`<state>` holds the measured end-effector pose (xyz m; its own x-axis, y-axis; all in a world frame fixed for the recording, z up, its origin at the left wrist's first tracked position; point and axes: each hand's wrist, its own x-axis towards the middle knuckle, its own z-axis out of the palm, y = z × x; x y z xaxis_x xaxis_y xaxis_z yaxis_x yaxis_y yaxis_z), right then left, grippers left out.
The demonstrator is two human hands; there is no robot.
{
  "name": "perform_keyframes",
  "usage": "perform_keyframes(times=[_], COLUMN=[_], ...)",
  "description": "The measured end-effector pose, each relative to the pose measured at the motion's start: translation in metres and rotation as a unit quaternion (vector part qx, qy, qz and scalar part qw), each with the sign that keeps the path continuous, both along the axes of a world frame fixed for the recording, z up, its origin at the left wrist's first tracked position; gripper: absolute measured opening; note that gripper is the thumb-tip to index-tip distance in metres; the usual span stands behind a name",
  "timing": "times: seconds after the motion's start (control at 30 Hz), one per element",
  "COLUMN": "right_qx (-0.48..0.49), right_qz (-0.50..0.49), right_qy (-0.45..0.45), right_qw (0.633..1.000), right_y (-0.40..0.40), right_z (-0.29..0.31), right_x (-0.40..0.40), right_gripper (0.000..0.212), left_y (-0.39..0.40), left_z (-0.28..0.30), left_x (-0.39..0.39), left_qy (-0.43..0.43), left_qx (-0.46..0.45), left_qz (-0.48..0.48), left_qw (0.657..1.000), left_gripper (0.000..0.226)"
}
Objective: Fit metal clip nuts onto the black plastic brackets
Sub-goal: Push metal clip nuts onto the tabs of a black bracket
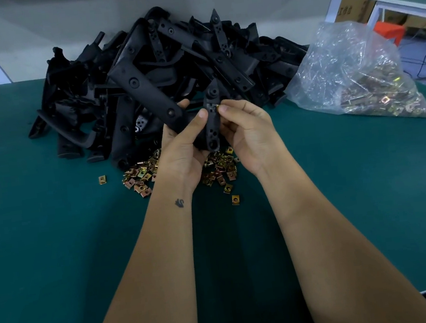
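Nearest, two bare forearms reaching out over the green worktop. Left hand wrapped around a black bracket, thumb laid across its front to hold it upright and steady, most likely so the slotted edge faces the other hand. Right hand pinching a small brass-coloured clip nut between thumb and forefinger, right at the bracket's edge near its upper half; probably being pushed on, though how far seated cannot be told. Directly beneath both hands, a loose scatter of clip nuts, within easy reach for the next pick. Beyond the fingertips, a big heap of brackets, close enough to crowd the far side. Off to the right of the right hand, a clear plastic bag holding more nuts, near the worktop's right edge. Broad open green surface to the left of the left hand and toward the body, seemingly ample room for setting finished pieces down.
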<state>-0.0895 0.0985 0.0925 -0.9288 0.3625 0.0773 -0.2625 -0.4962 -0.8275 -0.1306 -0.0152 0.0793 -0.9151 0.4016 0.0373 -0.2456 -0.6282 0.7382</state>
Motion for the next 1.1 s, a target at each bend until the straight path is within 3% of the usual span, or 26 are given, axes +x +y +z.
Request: perform_keyframes(times=[0.4,1.1], right_qx=[-0.047,-0.004], right_qz=[0.011,0.055], right_qy=[0.005,0.019], right_qw=[0.999,0.998], right_y=[-0.0028,-0.0013], right_z=[-0.0015,0.0019], right_x=[-0.003,0.001], right_gripper=[0.014,0.018], left_y=[0.0017,-0.0026], left_z=[0.0,0.0002], left_x=[0.0029,0.0025], left_qy=[0.056,0.035], left_qx=[-0.006,-0.02], left_qz=[-0.006,-0.043], left_qw=[0.998,0.998], left_gripper=[0.029,0.039])
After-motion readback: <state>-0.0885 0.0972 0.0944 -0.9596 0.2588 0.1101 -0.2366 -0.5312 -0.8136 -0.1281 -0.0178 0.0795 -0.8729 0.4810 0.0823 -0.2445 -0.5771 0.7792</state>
